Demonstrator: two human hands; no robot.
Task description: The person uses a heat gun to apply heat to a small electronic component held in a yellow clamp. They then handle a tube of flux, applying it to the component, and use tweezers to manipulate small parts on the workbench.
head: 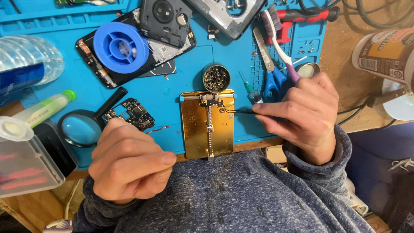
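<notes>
A: In the head view, what does the right hand hold?

B: Its fingers are pinched together on a thin black probe-like tool. The tip sits on the small dark circuit strip clamped at the top of the gold metal holder plate, near the front edge of the blue work mat on the surface.

A: And the left hand?

B: Curled closed; a fine wire seems to run from it, though I cannot tell for sure.

A: Any risk?

B: I judge a slip of the tip could scrape neighbouring parts, since the strip is tiny. A nudge could also upset the round tin of brass wool just behind the plate.
</notes>
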